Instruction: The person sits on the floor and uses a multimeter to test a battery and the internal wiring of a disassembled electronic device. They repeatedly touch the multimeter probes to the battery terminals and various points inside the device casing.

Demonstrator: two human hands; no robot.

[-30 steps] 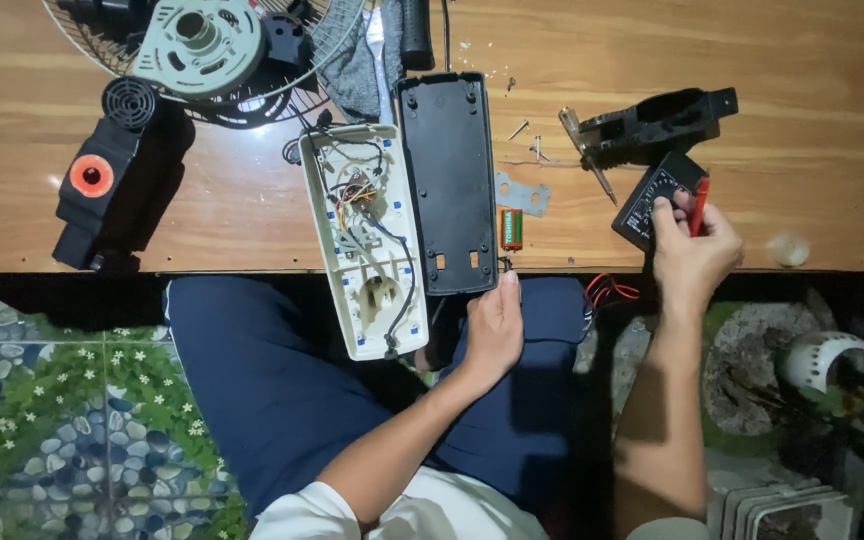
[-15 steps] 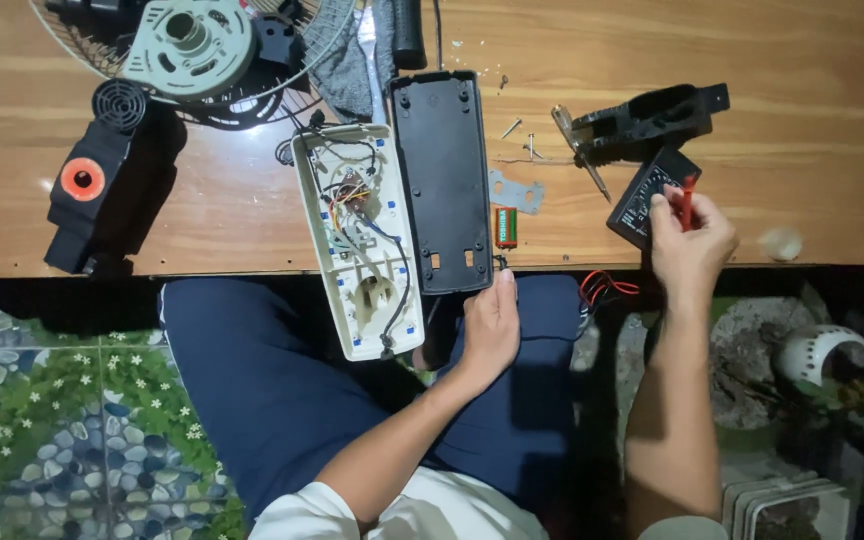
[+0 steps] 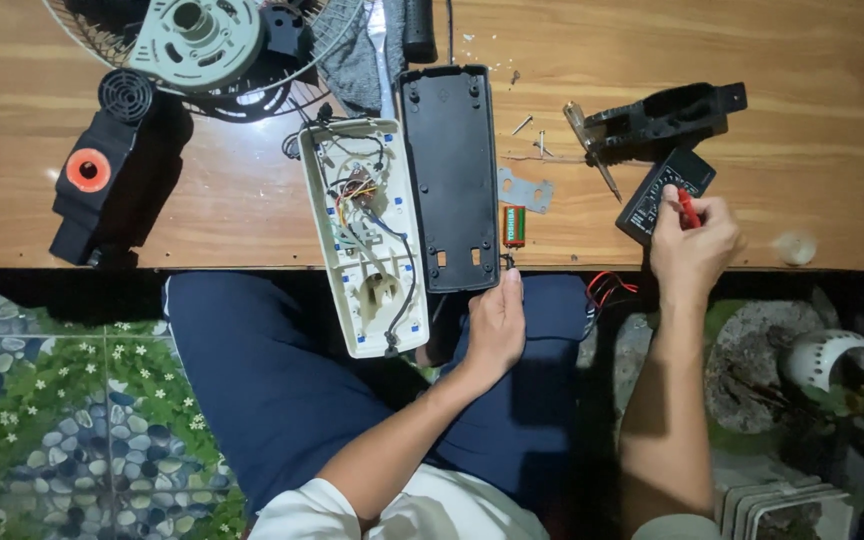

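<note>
Head view: black cover [image 3: 449, 175] lies lengthwise, near end at left hand [image 3: 495, 325].

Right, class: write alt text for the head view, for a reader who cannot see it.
A seated person's left hand touches the near end of a black cover on a wooden table, beside an opened white housing full of wires. The right hand holds a red probe against a small black meter.

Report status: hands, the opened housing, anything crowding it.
Left hand at the black cover's near end. Right hand holds a red probe on the black multimeter. White housing lies open, wiring exposed.
</note>
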